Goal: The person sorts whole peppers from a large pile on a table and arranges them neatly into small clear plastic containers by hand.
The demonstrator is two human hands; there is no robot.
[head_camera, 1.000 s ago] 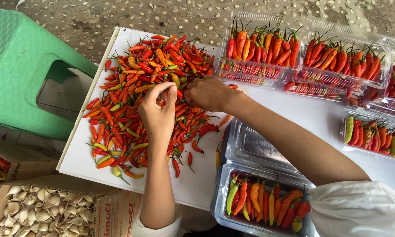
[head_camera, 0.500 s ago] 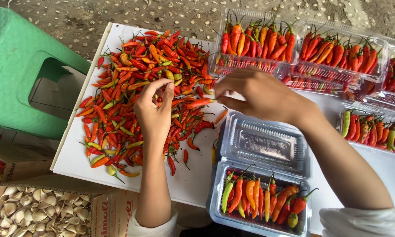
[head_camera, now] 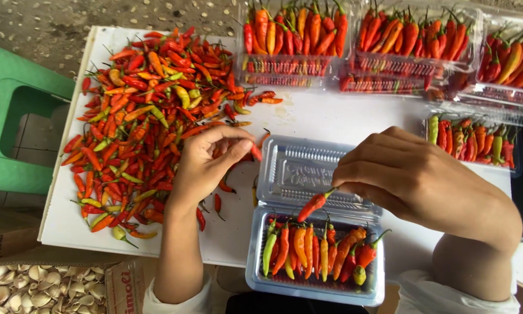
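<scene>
A white board [head_camera: 308,116] lies over rough grey ground, with a green plastic stool [head_camera: 17,139] just beside its left edge and a cardboard box of garlic cloves [head_camera: 46,288] at the lower left corner. A loose heap of chillies [head_camera: 139,122] (mostly red, with some orange, yellow and green among them) covers the left half of the board. The left hand [head_camera: 206,166] rests at the heap's right edge, thumb and fingers curled together around a small red chilli [head_camera: 255,152] whose tip shows just past the fingertips. The right hand [head_camera: 412,180] hovers above an open clear plastic clamshell box [head_camera: 316,285], and its thumb and forefinger pinch the green stem of a red chilli [head_camera: 312,206] that hangs slanting over the box, between the raised lid [head_camera: 299,171] and the filled tray. In the tray, chillies lie side by side in a row, stems pointing away from the person. Along the far edge of the board stand several filled clear boxes [head_camera: 296,40], their chillies lined up upright, and another filled box [head_camera: 476,145] sits near the right edge, just beyond the right hand. White sleeves show at the bottom.
</scene>
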